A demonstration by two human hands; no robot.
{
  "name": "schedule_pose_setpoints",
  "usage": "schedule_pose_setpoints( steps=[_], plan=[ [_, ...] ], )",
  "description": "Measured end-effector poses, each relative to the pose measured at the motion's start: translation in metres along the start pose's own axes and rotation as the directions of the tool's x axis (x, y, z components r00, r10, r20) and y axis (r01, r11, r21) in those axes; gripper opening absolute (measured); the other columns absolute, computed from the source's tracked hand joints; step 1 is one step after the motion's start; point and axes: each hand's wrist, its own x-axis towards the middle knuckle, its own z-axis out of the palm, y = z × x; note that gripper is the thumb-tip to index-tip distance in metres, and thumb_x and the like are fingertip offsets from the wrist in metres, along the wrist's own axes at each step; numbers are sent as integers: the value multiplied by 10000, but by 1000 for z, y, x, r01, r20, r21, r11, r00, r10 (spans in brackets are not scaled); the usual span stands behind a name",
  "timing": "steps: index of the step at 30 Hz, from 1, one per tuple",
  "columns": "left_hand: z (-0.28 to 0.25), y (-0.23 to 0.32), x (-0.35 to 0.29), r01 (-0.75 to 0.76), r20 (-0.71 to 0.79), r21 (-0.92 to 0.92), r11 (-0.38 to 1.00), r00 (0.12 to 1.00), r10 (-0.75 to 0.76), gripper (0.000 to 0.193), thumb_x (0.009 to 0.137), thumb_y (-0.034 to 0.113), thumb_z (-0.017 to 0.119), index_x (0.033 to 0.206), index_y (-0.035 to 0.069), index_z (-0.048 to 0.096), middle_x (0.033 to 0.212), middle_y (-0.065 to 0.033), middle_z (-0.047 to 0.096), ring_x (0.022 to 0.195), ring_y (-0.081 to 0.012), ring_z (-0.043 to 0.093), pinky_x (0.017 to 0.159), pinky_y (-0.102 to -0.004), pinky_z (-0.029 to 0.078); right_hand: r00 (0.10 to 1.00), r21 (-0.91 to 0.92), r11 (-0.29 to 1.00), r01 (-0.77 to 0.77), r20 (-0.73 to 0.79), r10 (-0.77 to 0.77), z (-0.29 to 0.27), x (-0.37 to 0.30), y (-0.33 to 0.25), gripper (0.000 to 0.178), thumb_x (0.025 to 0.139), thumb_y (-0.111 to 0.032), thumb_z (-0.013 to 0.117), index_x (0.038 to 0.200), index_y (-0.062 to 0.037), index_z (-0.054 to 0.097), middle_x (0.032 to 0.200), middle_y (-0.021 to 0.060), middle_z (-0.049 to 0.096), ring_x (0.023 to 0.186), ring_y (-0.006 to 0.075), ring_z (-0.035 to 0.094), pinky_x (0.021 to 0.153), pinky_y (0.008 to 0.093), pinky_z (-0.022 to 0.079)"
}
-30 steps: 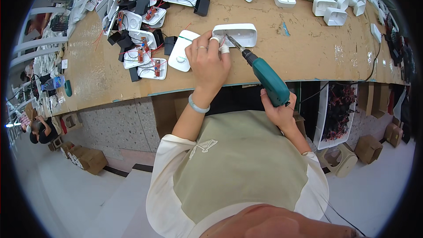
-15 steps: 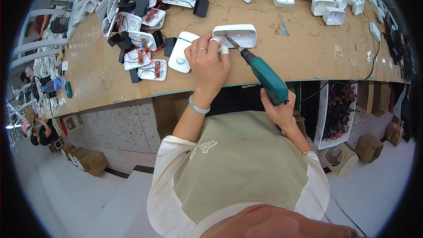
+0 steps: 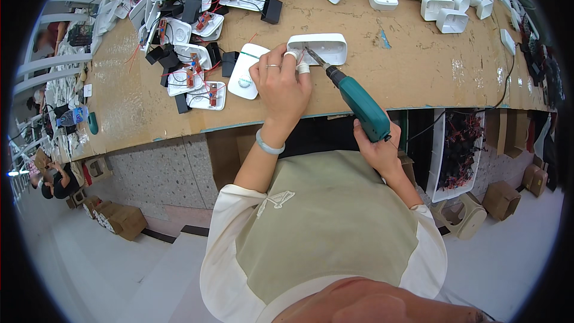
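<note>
My right hand [image 3: 379, 148] is closed round the rear of a green electric screwdriver [image 3: 361, 103]. Its bit slants up and left into an open white plastic housing [image 3: 332, 48] lying on the table. My left hand [image 3: 280, 87], with white wraps on two fingertips, grips the left end of that housing, close to the bit's tip. A thin red wire shows there; the screw, if any, is hidden by my fingers. Just left of this hand lies a white cover [image 3: 243, 76] with a green band across it.
White covers with red circuit boards [image 3: 213, 93] and black blocks [image 3: 272, 9] pile up at the far left. Empty white housings [image 3: 452, 20] crowd the far right. Below the table edge at right stands a white crate [image 3: 438, 155] of dark wired parts. A cable [image 3: 505, 87] crosses the table's right side.
Almost nothing differs. The view has shifted very slightly, while both hands, the screwdriver and the housing keep their places relative to each other.
</note>
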Motion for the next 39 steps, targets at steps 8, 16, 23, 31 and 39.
schedule_pose_setpoints(
  steps=[8, 16, 23, 31, 39],
  plan=[
    [-1, 1, 1, 1, 3, -10, 1000, 1000, -1, 204, 734, 86, 720, 918, 27, 655, 1124, -118, 670, 1013, -299, 606, 891, -428, 385, 999, -45, 998, 38, -1, -38, -1, 3, -3, 282, 812, 24, 704, 1081, -6, 625, 816, 135, 655, 678, 226, 658, 657, 292, 522],
    [-1, 1, 0, -3, 6, -12, 1000, 1000, 3, 194, 745, 94, 721, 913, 26, 652, 1125, -124, 670, 1015, -303, 604, 891, -429, 383, 1000, -74, 997, 25, 7, -25, -2, 1, -2, 317, 803, 17, 709, 1108, -8, 629, 812, 140, 656, 672, 246, 663, 650, 295, 528],
    [-2, 1, 0, -1, 12, 2, 1000, 1000, 1, 196, 751, 100, 722, 916, 19, 654, 1128, -131, 668, 1016, -307, 604, 892, -429, 382, 994, -75, 993, 95, -40, -98, -7, -3, -5, 334, 805, 41, 708, 1132, 24, 641, 859, 127, 669, 675, 190, 652, 656, 277, 523],
    [-9, 8, 2, -19, 27, 101, 995, 999, 16, 189, 762, 104, 733, 908, 11, 660, 1164, -135, 655, 1058, -320, 574, 914, -448, 379, 995, 45, 996, -74, -66, 77, -11, -22, -1, 283, 811, 42, 706, 1089, 49, 653, 907, 119, 677, 677, 136, 634, 651, 254, 516],
    [-32, 6, -15, -77, -70, -12, 997, 995, 76, 216, 740, 89, 789, 928, 18, 710, 1091, -110, 656, 989, -313, 542, 860, -437, 406, 998, 48, 998, -33, -43, 35, -17, -27, 2, 257, 813, 43, 702, 1066, 47, 660, 919, 122, 678, 696, 141, 644, 651, 257, 512]
  ],
)
